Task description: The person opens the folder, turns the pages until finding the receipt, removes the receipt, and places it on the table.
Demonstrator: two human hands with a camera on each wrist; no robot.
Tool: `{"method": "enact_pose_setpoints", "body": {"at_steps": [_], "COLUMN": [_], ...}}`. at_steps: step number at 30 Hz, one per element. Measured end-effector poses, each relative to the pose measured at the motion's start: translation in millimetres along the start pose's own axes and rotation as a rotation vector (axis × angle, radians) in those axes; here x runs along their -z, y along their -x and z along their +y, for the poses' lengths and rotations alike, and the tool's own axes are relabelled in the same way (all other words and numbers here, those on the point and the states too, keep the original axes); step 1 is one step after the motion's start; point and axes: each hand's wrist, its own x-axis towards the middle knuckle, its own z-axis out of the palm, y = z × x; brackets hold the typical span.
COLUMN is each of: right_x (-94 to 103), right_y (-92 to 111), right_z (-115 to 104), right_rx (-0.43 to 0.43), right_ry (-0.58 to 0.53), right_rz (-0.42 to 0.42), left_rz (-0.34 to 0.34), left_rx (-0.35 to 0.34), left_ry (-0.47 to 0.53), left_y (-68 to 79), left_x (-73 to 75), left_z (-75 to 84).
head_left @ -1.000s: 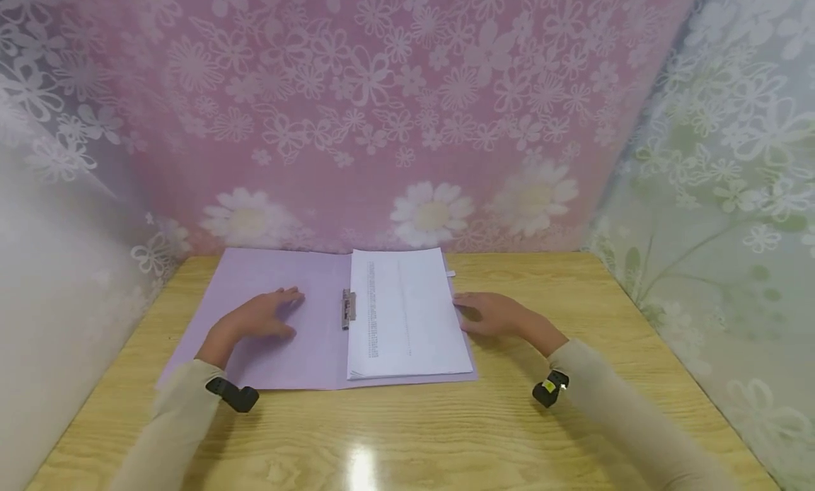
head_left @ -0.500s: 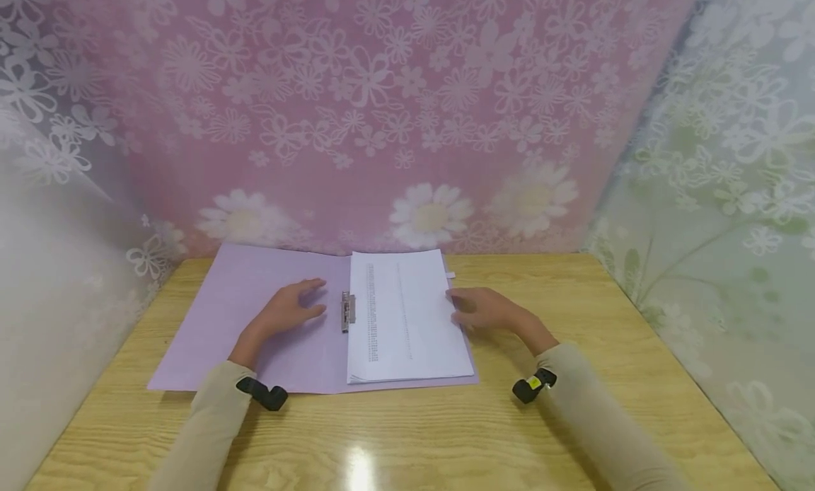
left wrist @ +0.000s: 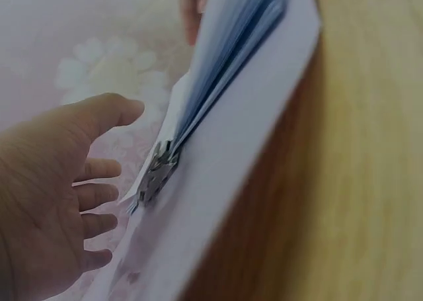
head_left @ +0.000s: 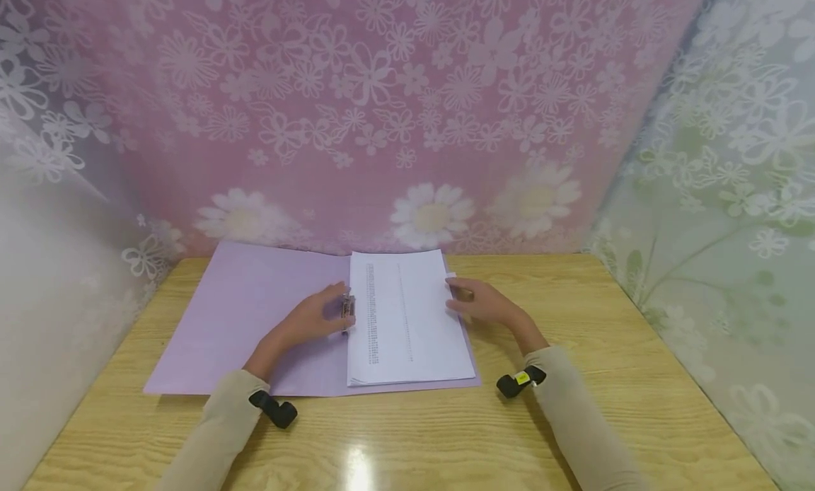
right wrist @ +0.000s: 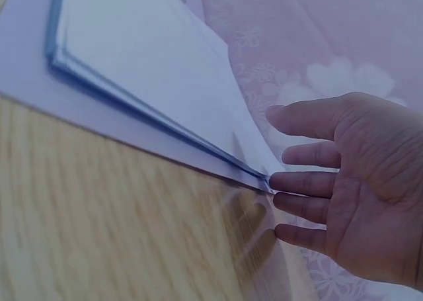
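Can see 1 folder [head_left: 255, 286], lower centre-left, spread with long axis left-right; 1 clip [left wrist: 158, 174]; 1 paper stack [head_left: 426, 321], long axis pointing up-frame; left hand [head_left: 307, 318] near clip, right hand [head_left: 489, 304] near stack's right edge, both loosely splayed, holding nothing.

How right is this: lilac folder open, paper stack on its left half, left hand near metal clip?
Not left: head view shows the paper stack on the right half of the lilac folder. Folder open, left hand near metal clip: correct.

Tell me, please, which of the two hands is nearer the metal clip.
The left hand, beside the metal clip; the right hand is across the white papers, at their opposite edge.
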Motion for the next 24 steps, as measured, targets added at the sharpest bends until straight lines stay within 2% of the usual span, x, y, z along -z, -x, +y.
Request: {"method": "enact_pose_setpoints", "body": {"at_steps": [7,15,21,24], "right_x": [-0.1,0.9,4.5,6.2], "right_y": [-7.1,-17.7,-26.5,-30.7], "right_z": [4.4,6.6,3.1,2.9], "right_rx": [0.021,0.01,-0.014,0.002], "right_ry": [-0.037,-0.073,-0.131,-0.154], "right_rz": [0.0,0.024,0.063,0.088], "left_rz": [-0.092,-0.222,-0.254,-0.264], "left_rx": [-0.05,-0.097,-0.096,-0.093], "left_ry": [-0.114,-0.162,-0.176,-0.175], "left_y": [7.9,15.1,16.9,16.9], "left_x": [-9.9,-16.6,-19.4,-20.8], "left_z": [17.0,38.7,44.0,42.7]}}
